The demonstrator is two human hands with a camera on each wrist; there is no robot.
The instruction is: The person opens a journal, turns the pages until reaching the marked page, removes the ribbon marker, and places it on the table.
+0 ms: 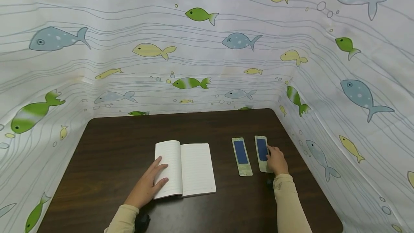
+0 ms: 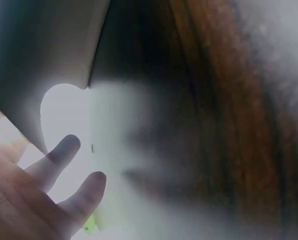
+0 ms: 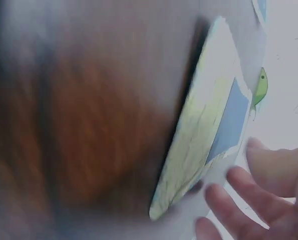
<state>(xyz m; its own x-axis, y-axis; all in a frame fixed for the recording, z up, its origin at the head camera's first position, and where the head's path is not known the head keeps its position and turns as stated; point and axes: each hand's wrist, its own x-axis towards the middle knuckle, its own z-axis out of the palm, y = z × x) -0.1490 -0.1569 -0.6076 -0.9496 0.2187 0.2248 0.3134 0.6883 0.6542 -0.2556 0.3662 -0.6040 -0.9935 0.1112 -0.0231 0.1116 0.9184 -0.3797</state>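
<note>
An open notebook with lined white pages lies on the dark wooden table. My left hand rests at its left page, fingers spread over the outer edge; in the left wrist view these fingers are extended beside the page. To the right lie two long cards that look like bookmarks, pale green with a dark blue rectangle: the left card and the right card. My right hand is at the right card's outer edge, fingertips overlapping it. In the right wrist view its loosely bent fingers are beside the card.
The brown wooden table has rounded corners. A white fish-print curtain surrounds its back and sides. Dark wrist devices show under the sleeves.
</note>
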